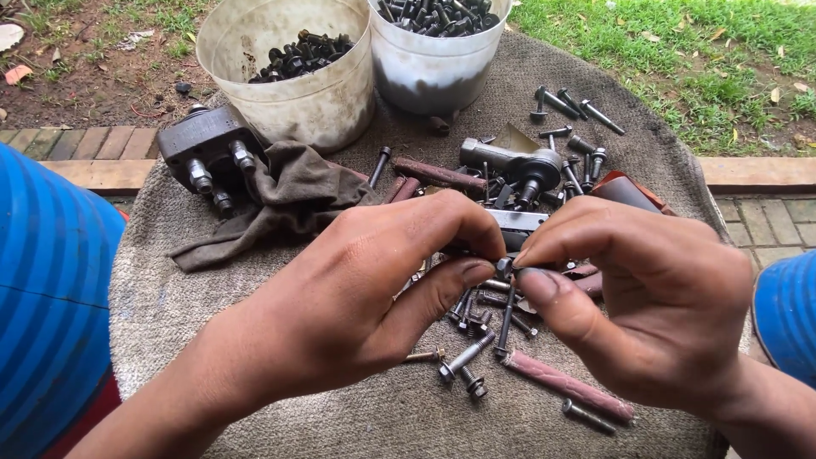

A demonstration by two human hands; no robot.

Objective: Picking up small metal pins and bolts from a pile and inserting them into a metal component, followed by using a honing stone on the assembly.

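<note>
We pinch a small dark bolt (505,270) between both hands: the left hand (357,289) narrows thumb and forefinger on its head from one side, and the right hand (654,297) does the same from the other. Each grip is tight and holds only that bolt, whose shank hangs below the fingertips, just above the pile.

Our risk is a slip. The head is small and looks oily, and if it drops it would land among the loose bolts (472,357) on the sacking (170,306) and be hard to pick out again.

Farther off lie a rag (280,200), a metal block (204,153), and two buckets (297,76) of fasteners.
</note>
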